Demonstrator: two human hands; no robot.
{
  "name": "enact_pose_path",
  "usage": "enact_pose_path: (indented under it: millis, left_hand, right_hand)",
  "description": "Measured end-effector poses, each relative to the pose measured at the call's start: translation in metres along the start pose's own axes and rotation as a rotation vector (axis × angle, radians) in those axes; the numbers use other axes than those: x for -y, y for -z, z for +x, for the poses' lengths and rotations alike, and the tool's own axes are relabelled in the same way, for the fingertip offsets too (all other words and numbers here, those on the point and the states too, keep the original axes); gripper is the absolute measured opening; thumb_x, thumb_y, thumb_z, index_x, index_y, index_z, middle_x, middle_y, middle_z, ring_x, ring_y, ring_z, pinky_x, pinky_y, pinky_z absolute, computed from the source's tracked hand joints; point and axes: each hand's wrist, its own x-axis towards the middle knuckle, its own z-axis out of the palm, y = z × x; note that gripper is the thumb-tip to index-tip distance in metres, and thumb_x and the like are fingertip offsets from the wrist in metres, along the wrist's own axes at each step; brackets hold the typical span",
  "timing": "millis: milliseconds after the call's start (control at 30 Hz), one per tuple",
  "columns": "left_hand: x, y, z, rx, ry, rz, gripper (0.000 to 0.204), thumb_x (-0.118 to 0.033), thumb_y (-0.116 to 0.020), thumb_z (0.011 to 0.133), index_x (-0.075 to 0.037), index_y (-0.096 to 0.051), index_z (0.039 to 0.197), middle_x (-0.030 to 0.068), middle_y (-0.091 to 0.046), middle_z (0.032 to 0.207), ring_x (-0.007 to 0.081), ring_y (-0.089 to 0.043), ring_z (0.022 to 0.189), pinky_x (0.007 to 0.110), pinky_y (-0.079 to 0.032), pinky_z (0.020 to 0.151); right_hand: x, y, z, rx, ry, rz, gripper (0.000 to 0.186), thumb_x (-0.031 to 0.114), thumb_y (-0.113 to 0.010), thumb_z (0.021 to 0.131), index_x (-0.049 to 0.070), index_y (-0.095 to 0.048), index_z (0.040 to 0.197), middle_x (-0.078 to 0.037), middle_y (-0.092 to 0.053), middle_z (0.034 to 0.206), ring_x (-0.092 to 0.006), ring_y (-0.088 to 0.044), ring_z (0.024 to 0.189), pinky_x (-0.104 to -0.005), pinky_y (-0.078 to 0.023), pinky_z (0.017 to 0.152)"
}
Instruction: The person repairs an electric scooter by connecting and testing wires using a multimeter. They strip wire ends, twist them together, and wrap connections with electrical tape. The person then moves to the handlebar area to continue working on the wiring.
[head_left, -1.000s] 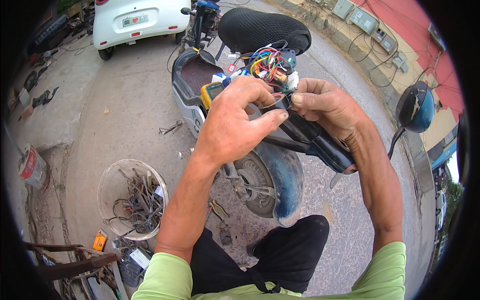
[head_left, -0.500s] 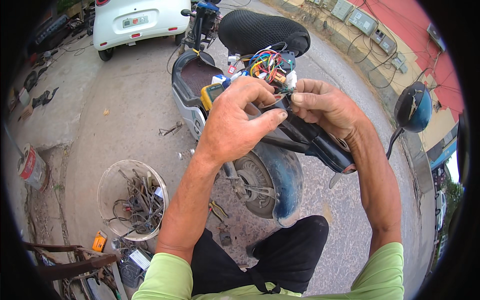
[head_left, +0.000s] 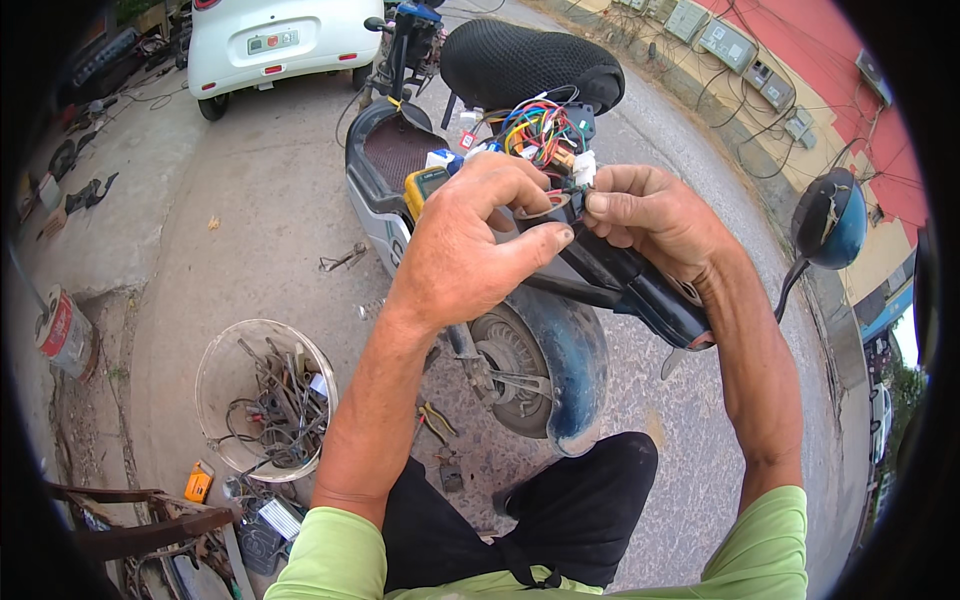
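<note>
I see left hand [head_left: 470, 255] and right hand [head_left: 655, 215] meeting above scooter handlebar [head_left: 625, 280], fingertips pinching small connector [head_left: 560, 200] under multicoloured wire bundle [head_left: 535, 130]. White plastic tub [head_left: 215, 370] holds metal scraps; red-labelled can [head_left: 65, 330] far left.

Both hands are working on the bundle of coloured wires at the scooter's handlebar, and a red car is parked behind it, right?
Not quite: the head view shows the car is white. Otherwise yes, the left hand and right hand are at the coloured wires by the handlebar.
</note>
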Motion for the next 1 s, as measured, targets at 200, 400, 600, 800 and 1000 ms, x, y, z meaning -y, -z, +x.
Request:
enact_pose_path:
  millis: [200,400,600,800,1000]
  left_hand:
    - [-0.001,-0.003,0.000,0.002,-0.003,0.016,0.020,-0.013,-0.079,0.081,-0.001,-0.068,0.092,0.0080,-0.067,0.111,0.0146,-0.062,0.095,0.030,-0.052,0.077]
    - [-0.001,-0.011,0.001,-0.073,0.005,-0.043,0.024,-0.018,-0.080,0.081,-0.001,-0.067,0.090,0.0080,-0.068,0.098,0.0179,-0.065,0.083,0.032,-0.053,0.072]
    - [0.000,-0.014,0.000,-0.065,-0.001,-0.021,0.024,-0.016,-0.080,0.080,0.001,-0.065,0.088,0.0100,-0.066,0.094,0.0202,-0.065,0.081,0.034,-0.054,0.072]
    - [-0.002,-0.016,0.002,-0.074,-0.013,0.038,0.023,-0.013,-0.079,0.077,0.001,-0.063,0.084,0.0115,-0.064,0.090,0.0240,-0.063,0.079,0.035,-0.053,0.070]
    - [0.002,-0.014,0.002,-0.099,-0.033,0.149,0.024,-0.014,-0.079,0.077,0.002,-0.061,0.082,0.0131,-0.064,0.088,0.0278,-0.063,0.079,0.038,-0.051,0.073]
  right_hand:
    - [0.004,-0.006,-0.002,-0.013,-0.016,-0.021,0.020,0.020,-0.079,0.086,0.005,-0.068,0.093,0.002,-0.059,0.081,-0.0056,-0.044,0.068,-0.0211,-0.032,0.058]
    - [0.004,-0.006,0.000,0.009,-0.004,0.013,0.021,0.022,-0.080,0.085,0.007,-0.066,0.090,0.003,-0.056,0.079,-0.0051,-0.043,0.067,-0.0210,-0.030,0.058]
    - [0.002,-0.005,0.001,0.019,0.000,0.007,0.021,0.021,-0.080,0.085,0.008,-0.065,0.087,0.005,-0.054,0.076,-0.0050,-0.041,0.064,-0.0210,-0.029,0.056]
    - [0.003,-0.005,0.000,-0.005,-0.001,0.022,0.021,0.020,-0.080,0.086,0.005,-0.067,0.091,0.004,-0.056,0.076,-0.0049,-0.044,0.064,-0.0213,-0.033,0.056]
    - [0.000,-0.007,0.001,-0.075,0.022,0.002,0.019,0.019,-0.077,0.089,0.004,-0.068,0.098,0.003,-0.063,0.082,-0.0063,-0.055,0.070,-0.0212,-0.045,0.066]
